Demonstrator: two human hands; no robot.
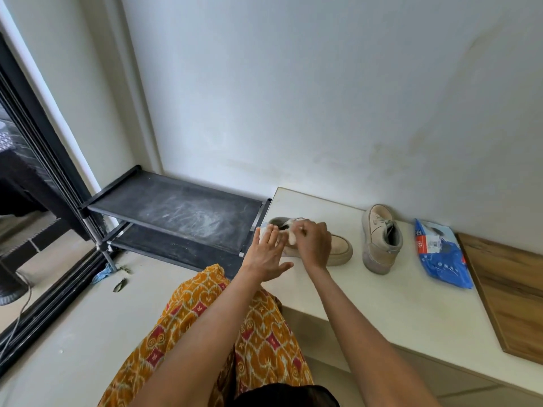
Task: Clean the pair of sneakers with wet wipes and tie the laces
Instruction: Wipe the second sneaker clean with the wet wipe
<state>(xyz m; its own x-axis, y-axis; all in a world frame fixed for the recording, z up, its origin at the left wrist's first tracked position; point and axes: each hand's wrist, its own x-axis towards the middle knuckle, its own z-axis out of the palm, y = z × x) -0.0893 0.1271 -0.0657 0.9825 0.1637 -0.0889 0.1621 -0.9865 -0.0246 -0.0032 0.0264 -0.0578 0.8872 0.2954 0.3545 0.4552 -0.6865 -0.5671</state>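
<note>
- Head view: the near sneaker [338, 248] lies on the pale bench top [382, 304], its long axis running left to right, toe toward the second sneaker [382, 239] and heel opening toward the black shoe rack [176, 212].
- Both hands meet over the near sneaker's heel end, so each is equally close to the work; the second sneaker stands well apart to the right of it, untouched, its laces looking loose.
- The right hand [313, 245] is curled, fingertips pinching a white wet wipe [292, 237] against the near sneaker's upper by the opening.
- The left hand [267, 254] has straight, spread fingers; its fingertips rest on the heel end of the near sneaker, beside a bit of white there, apparently steadying the shoe.
- The blue wet wipes pack [440, 257] lies to the right of the second sneaker, farthest from the near sneaker, and nearer the right arm should a fresh wipe be needed.
- Judged from this, wiping of the first shoe is in hand; the next stroke likely runs along the shoe's length toward the toe.
</note>
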